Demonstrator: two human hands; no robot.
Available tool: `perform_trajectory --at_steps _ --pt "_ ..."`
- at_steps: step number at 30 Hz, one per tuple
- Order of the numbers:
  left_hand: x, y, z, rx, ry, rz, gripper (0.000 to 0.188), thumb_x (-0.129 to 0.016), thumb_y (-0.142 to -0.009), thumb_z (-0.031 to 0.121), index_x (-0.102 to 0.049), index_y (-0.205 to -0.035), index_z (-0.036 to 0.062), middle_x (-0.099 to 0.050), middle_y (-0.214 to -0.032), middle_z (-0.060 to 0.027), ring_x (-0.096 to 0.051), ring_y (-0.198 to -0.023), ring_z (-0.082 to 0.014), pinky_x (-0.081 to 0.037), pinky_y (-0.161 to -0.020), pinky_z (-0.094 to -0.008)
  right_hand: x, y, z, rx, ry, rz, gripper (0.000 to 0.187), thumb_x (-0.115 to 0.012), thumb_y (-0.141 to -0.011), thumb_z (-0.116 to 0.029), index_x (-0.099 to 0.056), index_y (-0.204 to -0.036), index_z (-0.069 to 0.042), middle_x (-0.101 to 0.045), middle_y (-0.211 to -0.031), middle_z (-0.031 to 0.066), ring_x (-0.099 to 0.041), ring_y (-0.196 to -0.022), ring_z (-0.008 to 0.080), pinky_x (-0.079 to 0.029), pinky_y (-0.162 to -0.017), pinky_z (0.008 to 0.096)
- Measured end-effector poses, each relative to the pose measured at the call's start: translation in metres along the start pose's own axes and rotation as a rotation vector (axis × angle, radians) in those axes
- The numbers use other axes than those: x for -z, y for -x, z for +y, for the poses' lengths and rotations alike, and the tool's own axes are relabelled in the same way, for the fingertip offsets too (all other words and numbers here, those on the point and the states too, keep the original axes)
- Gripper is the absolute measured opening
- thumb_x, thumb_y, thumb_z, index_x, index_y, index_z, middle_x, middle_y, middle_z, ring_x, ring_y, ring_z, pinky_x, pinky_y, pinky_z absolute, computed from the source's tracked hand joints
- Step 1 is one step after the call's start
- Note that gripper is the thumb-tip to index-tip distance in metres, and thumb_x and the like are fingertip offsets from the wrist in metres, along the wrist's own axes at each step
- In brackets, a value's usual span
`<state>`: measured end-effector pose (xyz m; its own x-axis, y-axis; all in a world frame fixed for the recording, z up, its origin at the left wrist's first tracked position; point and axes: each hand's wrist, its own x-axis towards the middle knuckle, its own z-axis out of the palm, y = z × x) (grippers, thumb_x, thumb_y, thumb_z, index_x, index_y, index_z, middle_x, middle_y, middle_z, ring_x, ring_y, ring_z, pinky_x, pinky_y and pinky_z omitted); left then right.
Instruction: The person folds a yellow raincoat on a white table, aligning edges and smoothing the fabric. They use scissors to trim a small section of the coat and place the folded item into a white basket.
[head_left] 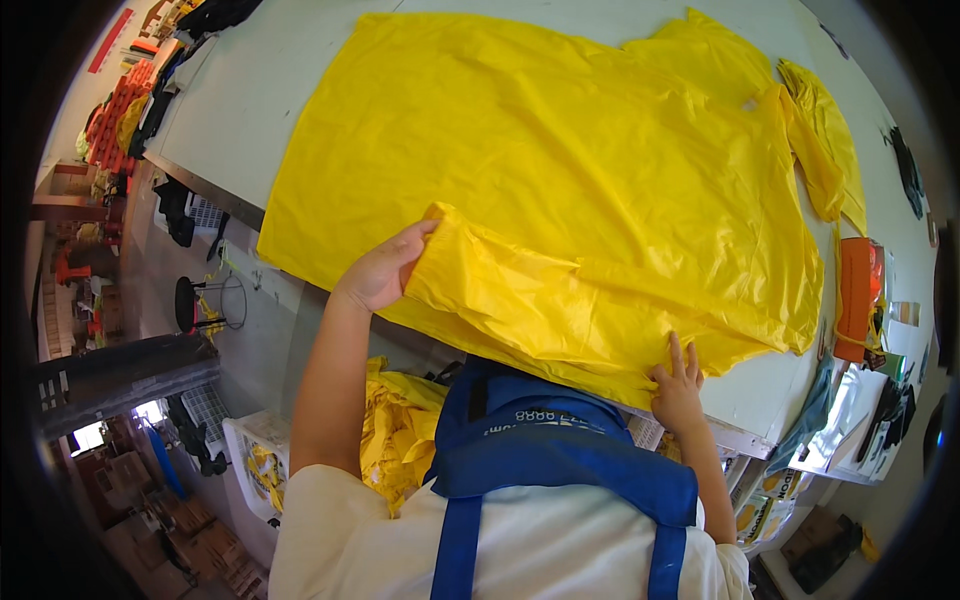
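Note:
A large, shiny yellow raincoat point(520, 150) lies spread over the pale work table, its sleeve-like ends bunched toward the right. My left hand point(383, 268) pinches a raised flap of the coat's near side, with the thumb and fingers closed on the cloth's edge. That flap is lifted and turned back over the rest of the coat, with creases running to the right. Near the table's front edge, my right hand point(679, 392) rests on the same cloth, two fingers stretched out and apart. Part of the right hand's other fingers is hard to make out.
The pale table point(235, 120) extends left and beyond the coat. An orange box-like object point(853, 300) stands at the right, beside scattered tools and cloths. Below the table, crumpled yellow cloth point(395, 430) sits by a white basket point(250, 465). A round stool point(186, 304) is at the left.

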<state>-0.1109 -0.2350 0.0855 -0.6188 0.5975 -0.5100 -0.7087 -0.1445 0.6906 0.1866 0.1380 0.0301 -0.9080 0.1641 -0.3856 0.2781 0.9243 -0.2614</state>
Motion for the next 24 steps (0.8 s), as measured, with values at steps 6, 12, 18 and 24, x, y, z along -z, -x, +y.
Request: perform_trajectory --at_steps 6,12,18,24 --pt "-0.055 0.012 0.022 0.315 -0.135 -0.21 0.06 -0.041 -0.081 0.001 -0.037 -0.14 0.0086 -0.044 -0.139 -0.0076 -0.05 -0.108 -0.0107 -0.041 -0.082 -0.0206 0.016 -0.011 -0.006 -0.086 -0.007 -0.091 0.025 -0.065 -0.061 -0.012 -0.064 -0.086 -0.012 -0.021 -0.152 0.0108 -0.021 -0.132 0.0471 -0.028 -0.098 0.0623" --pt "-0.002 -0.005 -0.034 0.074 -0.547 -0.079 0.03 -0.042 -0.086 0.008 -0.051 -0.115 0.0034 -0.052 -0.123 -0.0064 -0.049 -0.09 -0.0128 -0.04 -0.081 -0.0219 0.023 -0.013 -0.019 -0.091 0.027 -0.087 0.037 -0.068 -0.066 -0.02 -0.062 -0.101 -0.011 -0.028 -0.148 0.0119 -0.026 -0.13 0.0455 -0.03 -0.099 0.0604" --pt "-0.031 0.01 0.002 0.197 -0.785 -0.068 0.045 -0.041 -0.098 0.038 -0.052 -0.123 0.0015 -0.054 -0.109 -0.0032 -0.047 -0.092 -0.0105 -0.039 -0.079 -0.023 -0.009 -0.038 0.031 -0.215 -0.111 0.329 0.065 -0.061 -0.085 -0.033 -0.034 -0.139 -0.007 -0.021 -0.147 0.0235 -0.037 -0.126 0.0439 -0.042 -0.094 0.0479" --pt "-0.047 0.028 0.032 0.046 -1.08 -0.255 0.062 -0.034 -0.097 0.052 -0.049 -0.126 -0.0003 -0.052 -0.12 -0.0124 -0.049 -0.104 -0.0223 -0.038 -0.088 -0.0299 0.004 -0.057 0.022 -0.431 0.032 0.24 0.067 -0.058 -0.089 -0.035 -0.028 -0.143 -0.01 -0.023 -0.145 0.0242 -0.048 -0.116 0.0423 -0.048 -0.087 0.0445"
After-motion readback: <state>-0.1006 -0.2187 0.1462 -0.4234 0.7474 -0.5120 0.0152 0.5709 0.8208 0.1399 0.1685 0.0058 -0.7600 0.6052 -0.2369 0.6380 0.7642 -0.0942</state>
